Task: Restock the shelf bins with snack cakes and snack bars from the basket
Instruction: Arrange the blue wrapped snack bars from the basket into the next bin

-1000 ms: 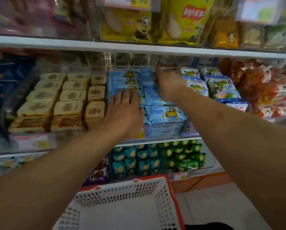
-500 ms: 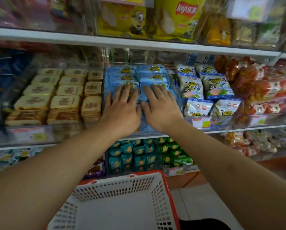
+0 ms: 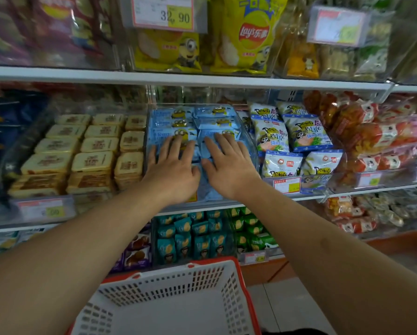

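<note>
Both palms down flat! Left hand (image 3: 172, 169) and right hand (image 3: 229, 165) press side by side on the blue snack cakes (image 3: 193, 124) in the clear bin (image 3: 252, 143), grip released; white basket (image 3: 168, 303) sits below.

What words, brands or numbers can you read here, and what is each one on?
"32.90": price tag on the top shelf.
"Lay's": yellow chip bag.
"Life": white and blue snack packs.
Blue Minion packs, tan cakes, other price tags: print too blurred.
</note>
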Demonstrator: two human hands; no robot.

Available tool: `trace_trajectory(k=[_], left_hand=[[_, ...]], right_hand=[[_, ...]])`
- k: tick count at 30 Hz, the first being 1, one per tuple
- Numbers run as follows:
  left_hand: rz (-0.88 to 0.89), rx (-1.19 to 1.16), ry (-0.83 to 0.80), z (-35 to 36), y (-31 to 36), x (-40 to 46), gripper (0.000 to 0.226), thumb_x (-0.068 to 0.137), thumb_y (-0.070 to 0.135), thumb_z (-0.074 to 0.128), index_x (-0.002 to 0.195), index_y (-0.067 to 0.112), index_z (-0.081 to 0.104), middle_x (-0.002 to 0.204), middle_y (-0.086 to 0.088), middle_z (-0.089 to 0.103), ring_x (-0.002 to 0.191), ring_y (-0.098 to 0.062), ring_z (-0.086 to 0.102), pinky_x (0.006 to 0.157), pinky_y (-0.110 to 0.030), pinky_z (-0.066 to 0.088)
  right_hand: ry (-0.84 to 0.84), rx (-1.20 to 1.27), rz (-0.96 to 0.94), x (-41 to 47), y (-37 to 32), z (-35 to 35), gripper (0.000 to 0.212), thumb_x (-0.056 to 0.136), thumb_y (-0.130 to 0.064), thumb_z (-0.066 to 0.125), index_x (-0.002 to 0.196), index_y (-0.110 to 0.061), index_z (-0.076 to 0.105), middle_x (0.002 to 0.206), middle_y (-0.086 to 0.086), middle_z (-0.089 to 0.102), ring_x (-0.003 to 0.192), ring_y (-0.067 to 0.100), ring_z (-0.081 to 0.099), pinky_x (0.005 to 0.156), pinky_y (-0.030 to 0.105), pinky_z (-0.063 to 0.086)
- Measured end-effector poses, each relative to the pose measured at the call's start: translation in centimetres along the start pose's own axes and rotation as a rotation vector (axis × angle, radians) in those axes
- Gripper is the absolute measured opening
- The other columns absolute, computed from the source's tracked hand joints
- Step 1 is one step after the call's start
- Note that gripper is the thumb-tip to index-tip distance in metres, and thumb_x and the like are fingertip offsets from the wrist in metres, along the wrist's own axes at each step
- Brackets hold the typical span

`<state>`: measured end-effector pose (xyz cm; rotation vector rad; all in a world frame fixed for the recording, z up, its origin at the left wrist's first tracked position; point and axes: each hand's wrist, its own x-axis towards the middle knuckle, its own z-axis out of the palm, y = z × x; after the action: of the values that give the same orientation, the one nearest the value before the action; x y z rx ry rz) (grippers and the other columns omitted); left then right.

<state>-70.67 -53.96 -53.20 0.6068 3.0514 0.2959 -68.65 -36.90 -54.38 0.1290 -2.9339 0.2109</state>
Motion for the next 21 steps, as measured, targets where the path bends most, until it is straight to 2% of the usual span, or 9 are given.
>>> trace_trajectory(k=[2, 3, 6, 8, 11, 14, 17, 19, 21], left_hand=[[0.031, -0.032, 0.054, -0.4, 0.0, 0.1, 0.066, 0.106, 0.047, 0.028, 0.163, 0.029, 0.001, 0.172, 0.004, -0.011, 0.158, -0.024, -0.015, 0.126, -0.056, -0.008], [0.049, -0.048, 0.080, -0.5, 0.0, 0.0, 0.067, 0.106, 0.046, 0.030, 0.164, 0.027, 0.002, 0.171, 0.005, -0.010, 0.158, -0.024, -0.014, 0.127, -0.055, -0.007], [0.092, -0.088, 0.133, -0.3, 0.0, -0.1, 0.068, 0.107, 0.041, 0.034, 0.164, 0.020, 0.004, 0.171, 0.002, -0.005, 0.157, -0.024, -0.009, 0.128, -0.052, -0.004], [0.089, -0.117, 0.159, 0.2, -0.2, -0.2, 0.065, 0.109, 0.039, 0.034, 0.163, 0.014, 0.008, 0.171, -0.001, 0.001, 0.157, -0.023, -0.005, 0.128, -0.049, -0.002], [0.093, -0.119, 0.183, 0.9, -0.7, -0.1, 0.062, 0.110, 0.040, 0.033, 0.162, 0.014, 0.012, 0.170, -0.001, 0.007, 0.157, -0.022, -0.002, 0.129, -0.045, -0.003], [0.097, -0.117, 0.159, 1.0, -0.9, -0.1, 0.062, 0.111, 0.042, 0.029, 0.163, 0.015, 0.010, 0.170, 0.000, 0.005, 0.158, -0.021, -0.006, 0.129, -0.044, -0.006], [0.092, -0.168, 0.152, 0.8, -0.9, 0.0, 0.063, 0.111, 0.041, 0.031, 0.163, 0.014, 0.010, 0.171, -0.001, 0.005, 0.158, -0.020, -0.005, 0.129, -0.044, -0.005], [0.063, -0.303, 0.182, 0.3, -0.7, -0.2, 0.065, 0.110, 0.038, 0.041, 0.162, 0.011, 0.014, 0.169, -0.005, 0.012, 0.157, -0.021, 0.005, 0.129, -0.041, 0.003], [0.016, -0.499, 0.253, -0.9, -0.4, -1.1, 0.062, 0.108, 0.028, 0.050, 0.160, 0.010, 0.021, 0.163, -0.008, 0.023, 0.150, -0.025, 0.020, 0.125, -0.039, 0.021]], right_hand=[[0.038, 0.021, -0.008, 0.3, 0.1, -0.6, 0.065, 0.107, -0.053, 0.024, 0.166, -0.024, 0.016, 0.174, 0.002, 0.006, 0.160, 0.023, -0.007, 0.129, 0.051, -0.004], [0.097, 0.047, -0.011, 0.6, 0.1, -1.0, 0.065, 0.106, -0.050, 0.026, 0.164, -0.020, 0.023, 0.173, 0.004, 0.014, 0.160, 0.025, 0.000, 0.129, 0.052, 0.001], [0.313, 0.159, -0.012, 2.4, 0.4, -2.2, 0.052, 0.097, -0.025, 0.049, 0.145, -0.004, 0.049, 0.149, 0.015, 0.050, 0.142, 0.037, 0.039, 0.116, 0.047, 0.033], [0.254, 0.117, 0.034, 4.8, 1.4, -2.9, 0.054, 0.089, -0.010, 0.060, 0.141, -0.002, 0.051, 0.137, 0.018, 0.056, 0.129, 0.039, 0.046, 0.104, 0.044, 0.041], [0.061, -0.021, 0.074, 8.6, 2.9, -3.6, 0.055, 0.088, -0.017, 0.065, 0.141, -0.010, 0.052, 0.134, 0.018, 0.059, 0.123, 0.041, 0.052, 0.098, 0.047, 0.050], [-0.045, -0.119, 0.056, 11.0, 3.1, -3.7, 0.042, 0.088, -0.024, 0.064, 0.129, -0.015, 0.060, 0.126, 0.014, 0.065, 0.115, 0.038, 0.059, 0.096, 0.047, 0.053], [-0.005, -0.103, 0.039, 11.6, 3.2, -4.3, 0.041, 0.086, -0.021, 0.066, 0.127, -0.017, 0.064, 0.126, 0.013, 0.066, 0.120, 0.037, 0.058, 0.100, 0.043, 0.053], [0.101, 0.008, 0.036, 10.5, 3.0, -5.0, 0.039, 0.084, -0.021, 0.067, 0.123, -0.017, 0.064, 0.122, 0.013, 0.066, 0.117, 0.038, 0.057, 0.098, 0.043, 0.052], [0.157, 0.117, 0.001, 8.4, 2.1, -5.7, 0.041, 0.084, -0.021, 0.070, 0.124, -0.017, 0.063, 0.121, 0.014, 0.063, 0.115, 0.037, 0.054, 0.097, 0.043, 0.050]])
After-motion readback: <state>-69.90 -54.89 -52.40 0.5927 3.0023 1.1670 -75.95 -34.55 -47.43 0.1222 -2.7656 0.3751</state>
